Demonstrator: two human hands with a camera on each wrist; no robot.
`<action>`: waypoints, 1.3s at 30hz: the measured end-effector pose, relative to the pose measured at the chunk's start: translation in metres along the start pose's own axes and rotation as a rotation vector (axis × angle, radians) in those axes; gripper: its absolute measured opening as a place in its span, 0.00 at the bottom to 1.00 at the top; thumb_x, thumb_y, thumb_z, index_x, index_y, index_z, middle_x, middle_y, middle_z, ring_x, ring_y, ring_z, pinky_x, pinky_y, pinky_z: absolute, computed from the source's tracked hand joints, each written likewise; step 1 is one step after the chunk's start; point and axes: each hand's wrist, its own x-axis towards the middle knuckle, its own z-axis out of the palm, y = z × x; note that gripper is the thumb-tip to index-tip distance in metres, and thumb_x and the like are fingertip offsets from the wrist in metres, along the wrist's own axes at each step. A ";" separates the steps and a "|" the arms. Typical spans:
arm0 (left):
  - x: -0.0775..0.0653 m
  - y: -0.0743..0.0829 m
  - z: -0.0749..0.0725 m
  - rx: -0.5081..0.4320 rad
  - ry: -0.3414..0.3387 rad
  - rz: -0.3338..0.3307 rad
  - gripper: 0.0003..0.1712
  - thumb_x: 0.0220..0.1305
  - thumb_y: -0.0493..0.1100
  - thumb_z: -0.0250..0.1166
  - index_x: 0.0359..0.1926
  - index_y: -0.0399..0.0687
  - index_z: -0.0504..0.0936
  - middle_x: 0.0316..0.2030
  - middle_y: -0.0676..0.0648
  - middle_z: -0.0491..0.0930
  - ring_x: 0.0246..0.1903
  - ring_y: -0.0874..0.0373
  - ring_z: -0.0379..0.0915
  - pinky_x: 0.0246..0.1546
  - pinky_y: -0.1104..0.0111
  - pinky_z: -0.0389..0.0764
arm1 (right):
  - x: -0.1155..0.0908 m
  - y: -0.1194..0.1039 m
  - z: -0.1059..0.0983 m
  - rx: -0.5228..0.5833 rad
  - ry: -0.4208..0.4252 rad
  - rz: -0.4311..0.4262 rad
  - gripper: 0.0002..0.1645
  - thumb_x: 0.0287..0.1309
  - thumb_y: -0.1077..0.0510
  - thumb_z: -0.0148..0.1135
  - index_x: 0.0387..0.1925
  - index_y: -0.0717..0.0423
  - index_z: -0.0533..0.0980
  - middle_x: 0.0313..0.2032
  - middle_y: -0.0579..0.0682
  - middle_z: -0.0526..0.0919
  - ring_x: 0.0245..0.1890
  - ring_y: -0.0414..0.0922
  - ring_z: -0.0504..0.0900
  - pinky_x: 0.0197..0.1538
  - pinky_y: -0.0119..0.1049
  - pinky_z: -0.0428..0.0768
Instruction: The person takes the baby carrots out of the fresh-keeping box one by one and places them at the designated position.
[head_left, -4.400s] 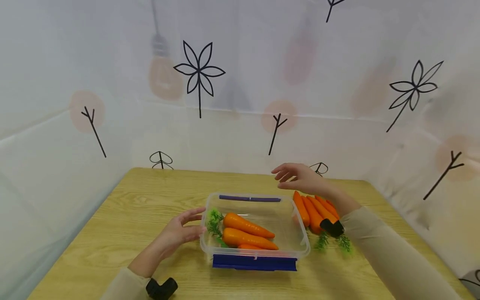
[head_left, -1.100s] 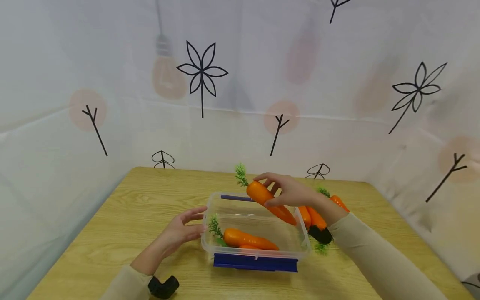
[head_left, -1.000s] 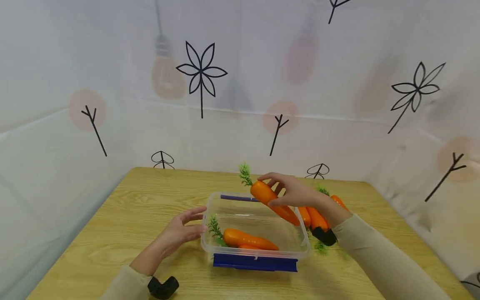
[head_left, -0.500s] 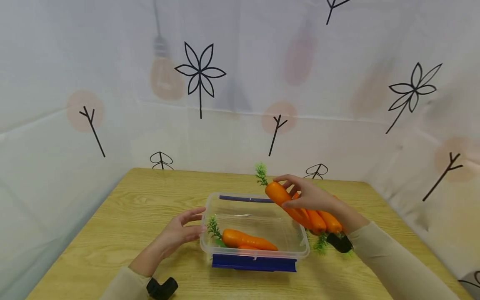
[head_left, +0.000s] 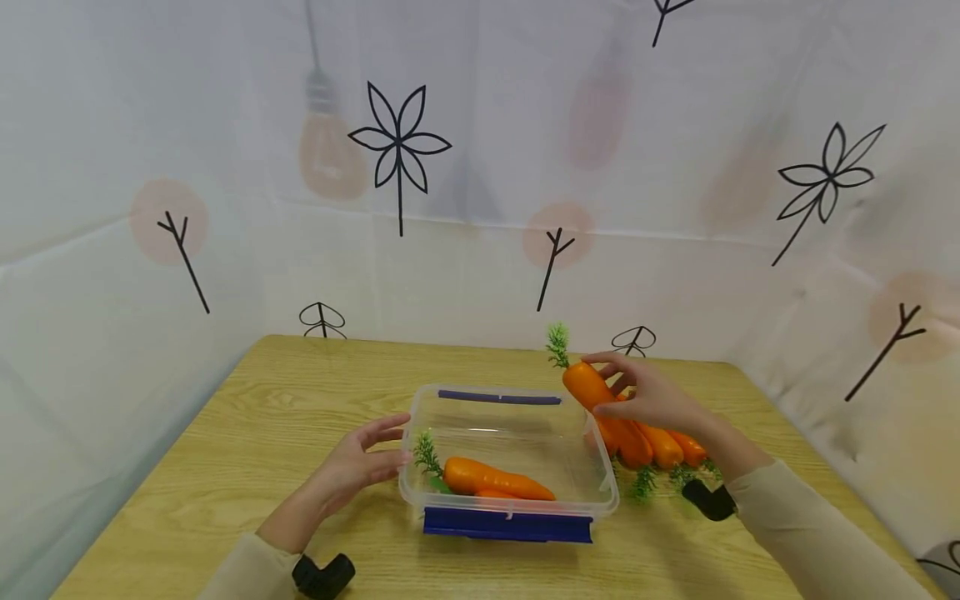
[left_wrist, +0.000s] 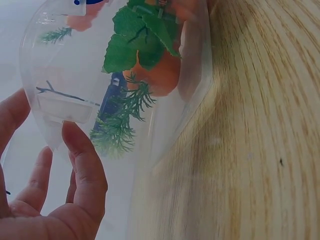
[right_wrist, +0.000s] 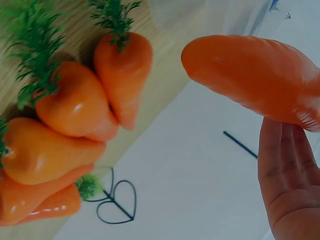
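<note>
My right hand (head_left: 648, 396) grips an orange toy carrot (head_left: 583, 384) by its thick upper part, with the green leafy top pointing up. It is held in the air just right of the clear plastic box (head_left: 508, 505), above other carrots. In the right wrist view the held carrot (right_wrist: 245, 75) hangs apart from the pile. My left hand (head_left: 352, 462) touches the box's left wall from outside, fingers loosely extended, as the left wrist view also shows with the fingertips (left_wrist: 75, 135) at the wall. Inside the box lie a carrot (head_left: 491, 477) and, partly hidden, another orange piece with green leaves.
Several more carrots (head_left: 660, 446) lie on the wooden table (head_left: 300, 392) right of the box, leaves toward the near side. The box has blue side clips (head_left: 507, 527). A patterned white cloth (head_left: 480, 275) stands behind and at both sides of the table.
My right hand reached into the box, lifted a carrot out of it and carried it right, past the box's right rim toward the pile. My left hand has stayed at the box.
</note>
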 end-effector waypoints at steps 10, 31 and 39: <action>-0.001 0.001 0.001 -0.005 0.018 -0.010 0.41 0.55 0.38 0.69 0.67 0.41 0.61 0.62 0.31 0.58 0.46 0.48 0.74 0.47 0.60 0.77 | -0.017 0.024 -0.011 -0.010 0.097 0.079 0.38 0.51 0.57 0.70 0.63 0.54 0.65 0.48 0.60 0.74 0.38 0.49 0.76 0.35 0.37 0.79; 0.001 -0.002 0.000 0.019 0.023 -0.002 0.40 0.55 0.38 0.69 0.67 0.42 0.62 0.62 0.31 0.58 0.48 0.46 0.73 0.47 0.59 0.77 | -0.055 0.082 -0.038 -0.059 0.202 0.205 0.38 0.54 0.55 0.67 0.63 0.63 0.62 0.50 0.69 0.71 0.42 0.60 0.76 0.36 0.42 0.80; 0.001 -0.001 0.000 0.000 0.012 -0.001 0.40 0.56 0.38 0.69 0.67 0.41 0.61 0.62 0.32 0.58 0.49 0.45 0.73 0.47 0.60 0.77 | -0.067 0.108 -0.049 -0.008 0.198 0.277 0.40 0.58 0.52 0.64 0.65 0.64 0.58 0.54 0.72 0.65 0.45 0.65 0.74 0.38 0.49 0.80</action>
